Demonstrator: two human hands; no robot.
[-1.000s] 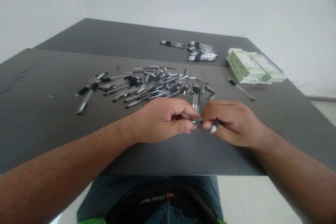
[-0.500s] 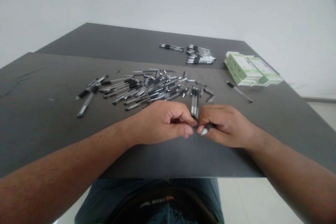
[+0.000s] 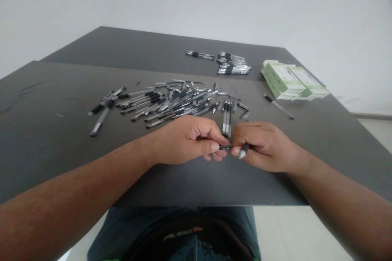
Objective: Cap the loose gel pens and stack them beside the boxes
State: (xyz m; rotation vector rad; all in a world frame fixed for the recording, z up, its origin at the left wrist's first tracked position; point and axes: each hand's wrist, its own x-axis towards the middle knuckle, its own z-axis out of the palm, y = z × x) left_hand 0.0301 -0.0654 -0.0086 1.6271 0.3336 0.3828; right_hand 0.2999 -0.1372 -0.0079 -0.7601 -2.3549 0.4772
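My left hand [image 3: 196, 140] is closed, thumb and index finger pinching a short dark pen part [image 3: 226, 147] with small light marks on it. The far end of this part reaches the thumb and index finger of my right hand [image 3: 261, 144]. That hand is closed around a pen [image 3: 244, 151], whose dark grip and pale conical tip point towards me. The rest of the pen is hidden in the hand. Just beyond my fingers a few pens [image 3: 227, 116] with black grips lie side by side on the table.
A heap of loose pens and pen parts [image 3: 174, 104] spreads over the grey table [image 3: 55, 151]. Several crossed pens [image 3: 105, 110] lie left. Bundled pens [image 3: 234, 65] are at the back. Green-and-white boxes [image 3: 286, 79] and a single pen [image 3: 278, 106] lie right.
My left fingers have shifted slightly left, so more of the dark part shows between the hands. The pen tip in my right hand has turned slightly to the right.
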